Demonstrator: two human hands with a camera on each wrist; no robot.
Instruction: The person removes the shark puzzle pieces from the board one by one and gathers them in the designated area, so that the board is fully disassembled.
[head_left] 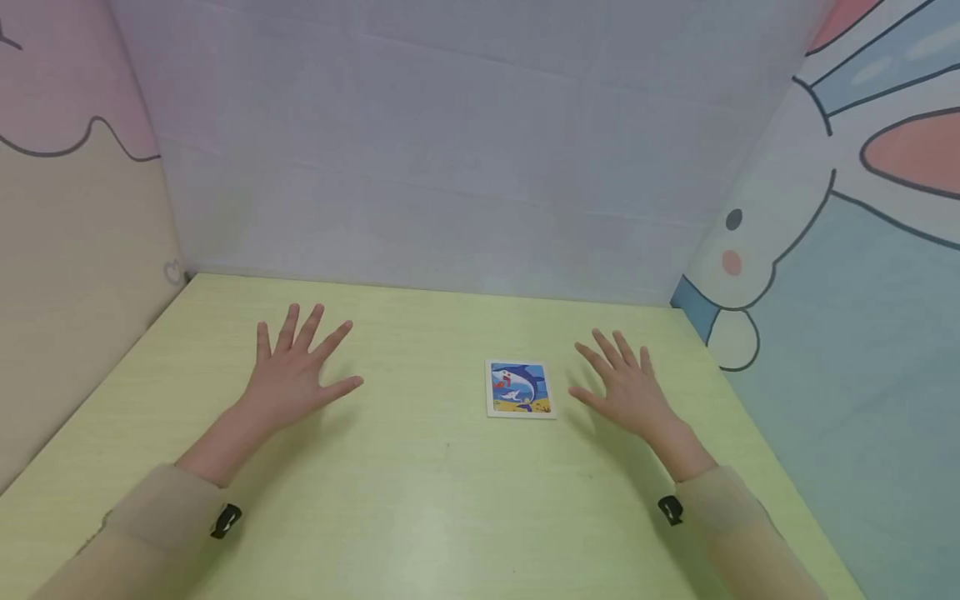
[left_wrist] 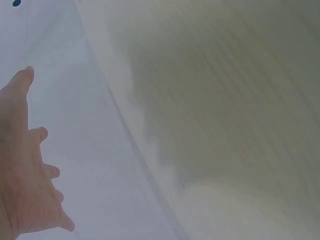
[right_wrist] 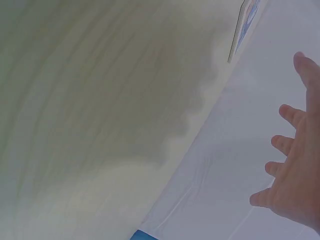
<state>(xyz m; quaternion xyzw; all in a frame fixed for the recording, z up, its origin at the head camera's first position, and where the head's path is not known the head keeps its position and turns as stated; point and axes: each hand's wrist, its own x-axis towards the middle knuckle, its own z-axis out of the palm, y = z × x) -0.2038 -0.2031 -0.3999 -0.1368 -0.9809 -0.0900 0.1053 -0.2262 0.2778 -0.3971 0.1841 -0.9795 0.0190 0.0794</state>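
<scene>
A small square picture puzzle [head_left: 521, 389] with a white border lies flat on the table, right of the middle; it shows blue dolphins over a yellow sea floor. Its edge also appears at the top of the right wrist view as a thin slab [right_wrist: 244, 27]. My left hand [head_left: 288, 375] hovers over the table's left side, fingers spread, holding nothing. To the right of the puzzle, apart from it, my right hand [head_left: 626, 387] hovers with its fingers spread and holds nothing. Both wrist views show the hands, left [left_wrist: 30, 170] and right [right_wrist: 300, 155], with outstretched fingers.
The pale yellow-green table [head_left: 420, 517] ends at a whitish cloth wall [head_left: 450, 150] at the back. A cream and pink panel [head_left: 75, 250] stands on the left, and a panel with a cartoon rabbit [head_left: 847, 375] on the right. Each sleeve carries a black clip [head_left: 227, 521].
</scene>
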